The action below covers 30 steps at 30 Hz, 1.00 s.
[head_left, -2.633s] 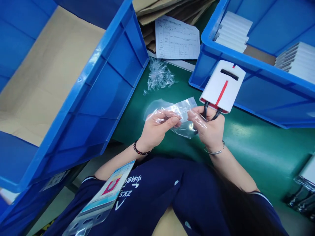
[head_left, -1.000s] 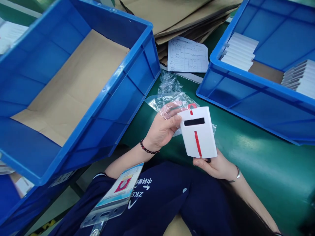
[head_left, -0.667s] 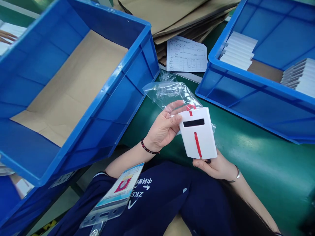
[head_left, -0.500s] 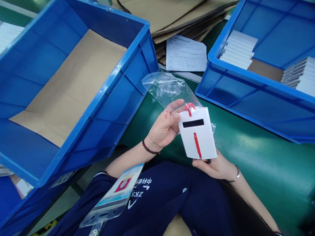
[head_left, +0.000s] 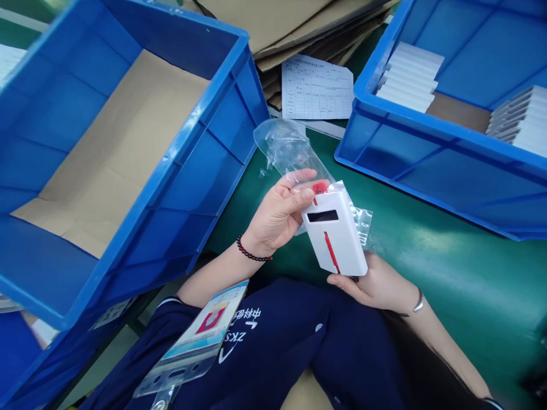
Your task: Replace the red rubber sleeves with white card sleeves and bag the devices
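Note:
My right hand grips the lower end of a white device with a red stripe and a dark window, held tilted over the green table. My left hand pinches the mouth of a clear plastic bag at the device's top end. The bag's opening sits around the device's upper corner, and the rest of the bag sticks up and away to the left.
A blue crate lined with cardboard stands tilted at the left. Another blue crate at the right holds rows of white devices. A printed sheet and flattened cardboard lie at the back.
The device turned from pointing away to lying over my right palm. My left hand brought the bag up to its top end, and the bag's mouth now covers the upper corner.

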Each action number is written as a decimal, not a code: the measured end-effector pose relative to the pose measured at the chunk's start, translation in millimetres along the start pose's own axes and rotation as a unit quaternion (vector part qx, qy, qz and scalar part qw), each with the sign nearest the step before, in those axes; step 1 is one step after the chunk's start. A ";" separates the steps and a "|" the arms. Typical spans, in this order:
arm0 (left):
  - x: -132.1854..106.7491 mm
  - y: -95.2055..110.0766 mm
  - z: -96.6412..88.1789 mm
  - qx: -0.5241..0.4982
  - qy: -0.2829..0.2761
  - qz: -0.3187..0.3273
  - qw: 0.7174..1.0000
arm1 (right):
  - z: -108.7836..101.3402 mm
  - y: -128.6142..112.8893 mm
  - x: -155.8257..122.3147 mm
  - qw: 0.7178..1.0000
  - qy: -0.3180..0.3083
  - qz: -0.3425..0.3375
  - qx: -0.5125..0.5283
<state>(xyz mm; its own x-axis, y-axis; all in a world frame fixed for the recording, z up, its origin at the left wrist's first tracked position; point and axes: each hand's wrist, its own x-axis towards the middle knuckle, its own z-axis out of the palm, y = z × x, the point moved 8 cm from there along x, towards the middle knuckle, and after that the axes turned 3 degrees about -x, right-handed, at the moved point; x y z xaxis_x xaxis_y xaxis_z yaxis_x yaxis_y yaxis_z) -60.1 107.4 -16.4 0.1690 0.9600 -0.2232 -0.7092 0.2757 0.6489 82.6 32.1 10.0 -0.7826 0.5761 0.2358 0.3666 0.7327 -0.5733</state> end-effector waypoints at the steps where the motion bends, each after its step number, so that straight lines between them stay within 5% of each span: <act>1: 0.2 2.5 1.1 0.003 0.000 0.003 1.000 | -0.4 -0.8 0.0 1.000 -0.001 0.000 -0.013; 7: -1.2 9.5 3.9 0.047 -0.008 0.008 0.999 | -6.7 -6.0 3.0 0.998 0.002 -0.005 -0.059; 18: -9.3 -11.8 0.5 0.015 0.000 0.006 1.000 | -5.6 -2.2 -1.1 0.997 0.012 0.012 -0.072; 30: -0.9 -1.5 3.0 0.026 -0.023 -0.020 0.999 | -4.5 -3.6 -3.3 0.993 0.004 0.024 -0.117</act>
<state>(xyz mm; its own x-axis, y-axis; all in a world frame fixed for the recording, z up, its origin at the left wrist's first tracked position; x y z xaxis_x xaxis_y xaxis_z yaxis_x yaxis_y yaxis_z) -57.2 106.3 -14.9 0.2287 0.9493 -0.2156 -0.6645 0.3141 0.6781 86.1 29.2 14.8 -0.7579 0.6141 0.2200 0.5103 0.7682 -0.3866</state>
